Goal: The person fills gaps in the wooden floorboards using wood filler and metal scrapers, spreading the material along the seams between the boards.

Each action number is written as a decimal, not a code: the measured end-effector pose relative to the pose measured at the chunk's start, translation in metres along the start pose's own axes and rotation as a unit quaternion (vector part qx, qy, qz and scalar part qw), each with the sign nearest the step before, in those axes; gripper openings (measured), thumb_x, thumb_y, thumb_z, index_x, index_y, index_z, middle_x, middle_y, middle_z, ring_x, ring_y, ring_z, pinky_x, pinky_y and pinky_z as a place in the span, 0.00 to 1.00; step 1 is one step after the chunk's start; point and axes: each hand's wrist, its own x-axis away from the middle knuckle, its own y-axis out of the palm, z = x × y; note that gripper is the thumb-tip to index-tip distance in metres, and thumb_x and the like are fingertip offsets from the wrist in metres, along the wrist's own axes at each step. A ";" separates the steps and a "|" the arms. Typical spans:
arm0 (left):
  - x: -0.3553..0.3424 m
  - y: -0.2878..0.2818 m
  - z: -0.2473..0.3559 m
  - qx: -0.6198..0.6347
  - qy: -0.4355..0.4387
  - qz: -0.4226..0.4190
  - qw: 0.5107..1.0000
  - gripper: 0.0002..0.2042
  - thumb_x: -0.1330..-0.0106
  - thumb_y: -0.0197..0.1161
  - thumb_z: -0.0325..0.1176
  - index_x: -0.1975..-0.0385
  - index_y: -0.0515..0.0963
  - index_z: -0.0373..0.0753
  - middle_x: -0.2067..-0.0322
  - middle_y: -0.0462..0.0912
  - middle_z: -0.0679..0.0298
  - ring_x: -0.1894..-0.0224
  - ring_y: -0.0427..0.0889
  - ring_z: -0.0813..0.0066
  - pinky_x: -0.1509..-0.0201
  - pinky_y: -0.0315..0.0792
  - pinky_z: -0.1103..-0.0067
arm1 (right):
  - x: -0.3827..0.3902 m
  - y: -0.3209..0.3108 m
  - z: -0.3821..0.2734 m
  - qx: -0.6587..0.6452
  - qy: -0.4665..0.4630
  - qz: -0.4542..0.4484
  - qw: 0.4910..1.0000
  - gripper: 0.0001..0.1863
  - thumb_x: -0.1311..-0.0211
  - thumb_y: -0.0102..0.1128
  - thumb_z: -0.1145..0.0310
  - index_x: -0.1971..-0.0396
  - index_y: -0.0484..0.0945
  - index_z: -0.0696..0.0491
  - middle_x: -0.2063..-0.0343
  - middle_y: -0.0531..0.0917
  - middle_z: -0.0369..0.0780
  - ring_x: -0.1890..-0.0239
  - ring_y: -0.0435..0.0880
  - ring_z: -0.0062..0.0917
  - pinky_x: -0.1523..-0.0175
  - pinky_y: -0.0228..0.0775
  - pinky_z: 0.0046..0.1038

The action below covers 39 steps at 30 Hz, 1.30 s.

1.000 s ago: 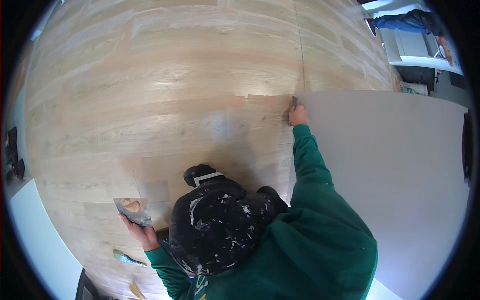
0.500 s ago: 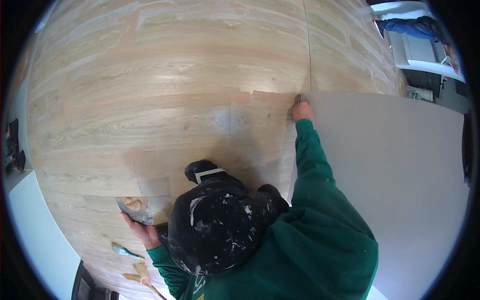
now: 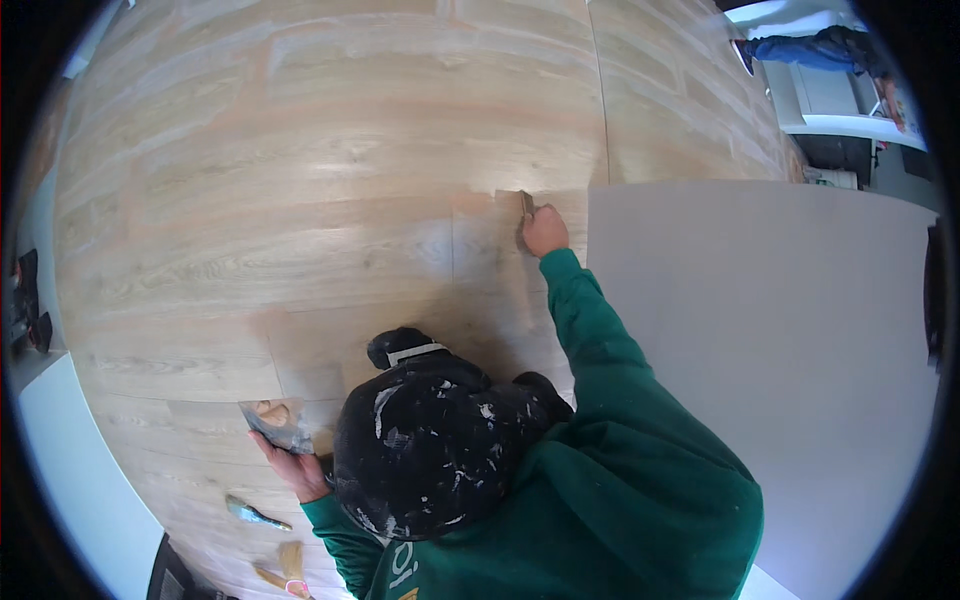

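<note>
My right hand point(image 3: 545, 232) grips a putty knife point(image 3: 527, 203), its blade against the wood-look plank floor point(image 3: 330, 240) beside a strip of brown filler point(image 3: 473, 204). Its fingers are closed round the tool; the handle is mostly hidden. Down at the left, my left hand point(image 3: 297, 472) supports a flat grey metal plate point(image 3: 290, 432) from its near side. A lump of tan filler point(image 3: 272, 412) sits on that plate. My knee in paint-spattered black trousers point(image 3: 430, 450) lies between the two arms.
A large grey panel point(image 3: 750, 350) covers the right side. Left of me lie a brush point(image 3: 257, 513) with a bluish handle and a straw hand broom point(image 3: 291, 563). A white surface point(image 3: 80, 460) borders the lower left. Another person's blue-trousered leg point(image 3: 805, 52) shows far right.
My right hand has drawn the putty knife leftward along the floor, away from the grey panel's corner. My left hand still holds the plate in nearly the same place.
</note>
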 end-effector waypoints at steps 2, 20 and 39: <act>0.009 0.022 -0.003 -0.006 0.026 0.010 1.000 0.29 0.27 0.48 0.52 0.32 0.58 0.42 0.35 0.64 0.60 0.36 0.66 0.62 0.32 0.62 0.62 | -0.007 -0.014 0.021 -0.013 0.065 0.028 0.997 0.15 0.41 0.54 0.63 0.64 0.79 0.61 0.60 0.79 0.53 0.59 0.80 0.49 0.52 0.74 0.43; 0.011 0.016 -0.006 -0.016 0.035 0.033 0.999 0.29 0.29 0.49 0.54 0.33 0.60 0.44 0.37 0.67 0.61 0.37 0.67 0.63 0.32 0.62 0.65 | -0.058 0.000 0.118 0.162 0.172 0.022 0.972 0.14 0.41 0.53 0.63 0.64 0.78 0.58 0.58 0.81 0.51 0.55 0.82 0.44 0.51 0.76 0.41; 0.015 0.027 -0.008 -0.003 0.043 0.042 0.998 0.29 0.28 0.47 0.53 0.33 0.59 0.44 0.37 0.67 0.61 0.36 0.67 0.61 0.32 0.62 0.63 | -0.021 0.067 -0.135 -0.020 -0.010 0.001 1.000 0.12 0.44 0.53 0.71 0.68 0.81 0.63 0.57 0.77 0.54 0.62 0.82 0.48 0.54 0.77 0.42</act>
